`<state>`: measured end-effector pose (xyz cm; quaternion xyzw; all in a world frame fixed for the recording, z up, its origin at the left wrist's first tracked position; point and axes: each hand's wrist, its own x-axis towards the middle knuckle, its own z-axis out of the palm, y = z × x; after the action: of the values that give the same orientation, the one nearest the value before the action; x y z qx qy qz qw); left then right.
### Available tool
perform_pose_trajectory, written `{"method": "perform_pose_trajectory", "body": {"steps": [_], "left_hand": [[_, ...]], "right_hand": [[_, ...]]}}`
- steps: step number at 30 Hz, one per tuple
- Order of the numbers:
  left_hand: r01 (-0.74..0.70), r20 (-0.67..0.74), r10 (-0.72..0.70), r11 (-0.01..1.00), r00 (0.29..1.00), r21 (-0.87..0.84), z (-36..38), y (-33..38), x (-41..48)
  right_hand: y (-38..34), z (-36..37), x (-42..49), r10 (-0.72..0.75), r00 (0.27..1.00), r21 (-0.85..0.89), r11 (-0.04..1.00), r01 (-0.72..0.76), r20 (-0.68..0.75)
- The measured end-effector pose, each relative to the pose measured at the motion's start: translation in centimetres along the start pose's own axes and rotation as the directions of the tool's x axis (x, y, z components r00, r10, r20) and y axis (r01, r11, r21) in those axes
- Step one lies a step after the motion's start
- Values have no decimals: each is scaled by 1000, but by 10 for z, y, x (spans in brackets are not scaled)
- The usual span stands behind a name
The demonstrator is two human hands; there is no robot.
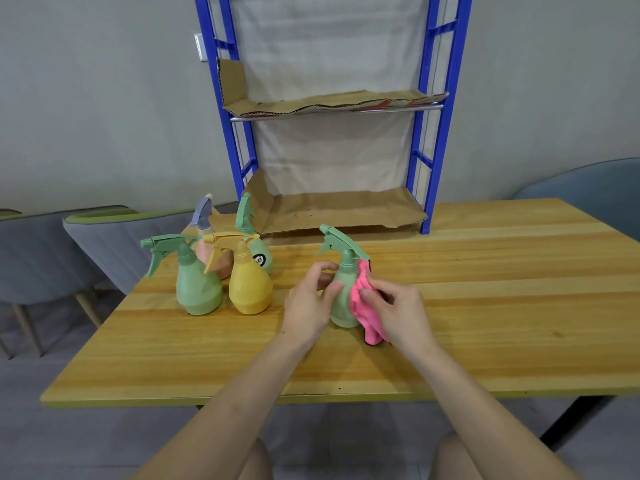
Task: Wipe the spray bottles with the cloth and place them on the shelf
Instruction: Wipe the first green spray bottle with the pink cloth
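A green spray bottle [343, 292] stands upright on the wooden table [485, 306]. My left hand [310, 303] grips its body from the left. My right hand [398, 310] holds a pink cloth [363, 306] pressed against the bottle's right side. To the left stand several more bottles: a green one [197, 289], a yellow one [249, 289], a pink one with a blue-grey trigger [207, 251] and another green one with a black label [258, 251]. The blue shelf [436, 133] stands at the table's back, its boards lined with cardboard [339, 209].
Grey chairs [114, 244] stand to the left of the table, and a blue-grey chair [588, 185] at the right. A grey wall lies behind the shelf. My knees show below the table's front edge.
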<state>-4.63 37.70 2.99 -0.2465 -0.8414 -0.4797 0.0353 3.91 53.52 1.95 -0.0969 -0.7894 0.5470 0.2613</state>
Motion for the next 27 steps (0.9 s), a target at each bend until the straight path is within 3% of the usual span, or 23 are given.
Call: {"method": "perform_pose_trajectory", "body": {"steps": [5,11,18,27], "left_hand": [[11,-8,-11,998,1000,65,1,4,-2],[38,66,-39,999,997,15,3,5,4],[21,62,-24,999,998,49,-5,16,1],[-32,99,17,988,995,152,-7,9,7]], "right_hand": [[17,-11,-5,76,997,-85,994,-73,32],[-12,-5,7,13,999,108,994,-16,35],[22,-16,-6,135,986,-43,990,-132,97],[-11,5,6,-6,998,39,999,4,58]]}}
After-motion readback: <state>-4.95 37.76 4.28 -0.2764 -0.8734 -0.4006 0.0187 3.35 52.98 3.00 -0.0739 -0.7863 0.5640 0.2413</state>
